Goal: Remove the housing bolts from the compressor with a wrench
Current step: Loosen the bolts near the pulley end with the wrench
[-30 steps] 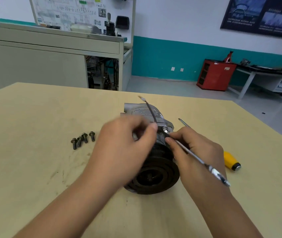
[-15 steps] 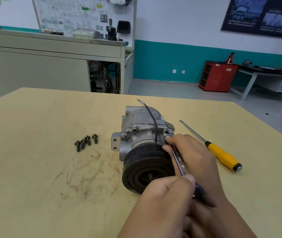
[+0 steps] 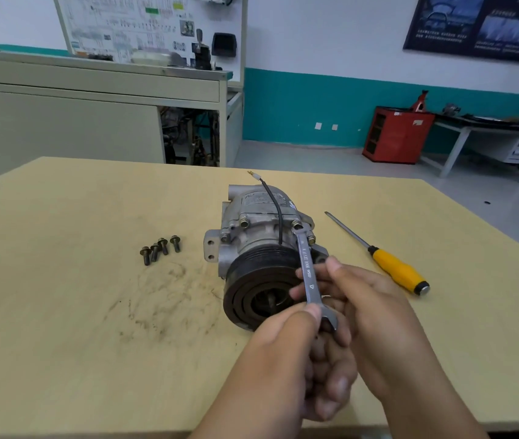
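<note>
Trainee: Why do both hands hold one wrench [image 3: 307, 270]?

Instructor: Leverage, most likely. The left hand [image 3: 286, 353] grips the near end. The right hand [image 3: 365, 305] curls round the shank just ahead of it. The far end sits on a housing bolt [image 3: 296, 224].

Trainee: Where is the compressor [image 3: 252, 232]?

Instructor: On the table [image 3: 62, 312], just beyond both hands, pulley toward the person. Whether the right hand touches the pulley cannot be determined. Four loose bolts [image 3: 160, 250] stand grouped to its left, probably to prevent loss. A screwdriver [image 3: 394, 267] lies to the right, untouched.
</note>
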Motion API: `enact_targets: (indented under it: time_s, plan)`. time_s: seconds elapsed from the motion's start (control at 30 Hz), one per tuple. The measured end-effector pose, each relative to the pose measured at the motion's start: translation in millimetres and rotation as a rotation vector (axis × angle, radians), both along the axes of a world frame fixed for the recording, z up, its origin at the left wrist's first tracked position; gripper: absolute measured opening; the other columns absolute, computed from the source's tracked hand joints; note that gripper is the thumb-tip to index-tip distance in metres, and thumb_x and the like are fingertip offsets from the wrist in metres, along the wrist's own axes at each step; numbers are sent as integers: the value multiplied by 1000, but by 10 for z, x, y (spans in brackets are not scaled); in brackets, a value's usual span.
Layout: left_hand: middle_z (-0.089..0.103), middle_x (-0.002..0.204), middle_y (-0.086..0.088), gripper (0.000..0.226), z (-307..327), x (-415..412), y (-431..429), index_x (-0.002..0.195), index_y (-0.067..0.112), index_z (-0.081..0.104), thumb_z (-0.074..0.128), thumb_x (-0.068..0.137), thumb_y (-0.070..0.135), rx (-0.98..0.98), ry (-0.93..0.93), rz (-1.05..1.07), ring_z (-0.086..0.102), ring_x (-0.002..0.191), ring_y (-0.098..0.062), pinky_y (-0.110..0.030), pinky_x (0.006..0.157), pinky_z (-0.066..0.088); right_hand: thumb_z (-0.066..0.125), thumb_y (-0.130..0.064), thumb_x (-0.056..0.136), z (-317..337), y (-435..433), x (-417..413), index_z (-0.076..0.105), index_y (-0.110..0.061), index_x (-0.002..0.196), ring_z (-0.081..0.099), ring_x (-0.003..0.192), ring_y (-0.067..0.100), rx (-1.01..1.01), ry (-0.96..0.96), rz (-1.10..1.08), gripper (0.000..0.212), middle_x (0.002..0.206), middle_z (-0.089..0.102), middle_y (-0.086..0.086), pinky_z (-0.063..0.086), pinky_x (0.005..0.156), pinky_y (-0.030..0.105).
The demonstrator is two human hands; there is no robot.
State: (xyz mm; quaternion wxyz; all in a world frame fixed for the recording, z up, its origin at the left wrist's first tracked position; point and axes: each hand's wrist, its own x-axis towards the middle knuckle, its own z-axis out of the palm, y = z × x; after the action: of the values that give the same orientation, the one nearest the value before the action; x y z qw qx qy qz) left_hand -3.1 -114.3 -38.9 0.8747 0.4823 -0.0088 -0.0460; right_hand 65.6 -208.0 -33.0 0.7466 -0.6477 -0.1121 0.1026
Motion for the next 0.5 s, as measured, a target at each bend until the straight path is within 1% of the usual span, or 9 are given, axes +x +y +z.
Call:
enact_targets:
  time_s: [0.03,0.07,0.13,0.17,0.23,0.3,0.37,0.5]
  plan:
    - [41,38,-1,27,15,0,-2,55,20,57,46,79,26,3,-15,-4,31,27,-8,-9,36,24,55,-39,75,11,1,-8,75,-14,75,56,60,28,28,67,81,32,78,73,13,44,56,31]
    - [40,38,-2,32,-3,-5,1,56,19,57,45,85,25,0,-21,15,30,27,-8,-8,36,23,54,-38,73,25,1,-16,76,-12,78,61,65,27,69,128,146,34,83,73,15,50,56,30]
    - [39,38,-2,38,-42,-23,6,65,12,53,30,95,20,15,-25,17,30,27,-8,-9,36,21,55,-31,76,64,4,-30,76,-7,81,69,72,21,186,250,247,32,88,73,15,56,60,27]
    - [39,39,-2,37,-48,-37,8,68,10,50,27,96,20,18,-10,13,29,28,-8,-9,36,20,55,-28,77,74,9,-36,77,-6,81,70,73,19,247,308,284,31,87,73,14,56,60,25]
    - [38,41,-1,29,10,-61,2,72,9,48,32,93,22,-4,-6,2,29,30,-7,-10,36,20,56,-24,75,89,30,-36,77,-6,78,70,69,15,344,436,318,28,80,73,7,57,58,25]
    - [38,42,-1,23,76,-92,-1,72,9,49,40,83,27,-57,0,-14,29,31,-7,-10,35,21,58,-22,73,89,62,-30,77,-6,75,68,62,13,450,551,329,25,72,70,2,56,56,23]
    - [39,43,-1,23,89,-115,0,73,9,49,43,78,30,-88,9,-23,29,33,-7,-11,34,21,58,-21,73,85,91,-37,75,-5,74,65,57,12,521,608,323,24,67,64,1,55,54,22]
    - [40,45,-1,26,40,-132,-10,77,9,49,43,82,33,-190,56,-63,32,34,-6,-11,31,22,57,-22,75,51,100,-45,73,-3,69,61,53,12,578,647,353,25,62,60,1,54,53,20]
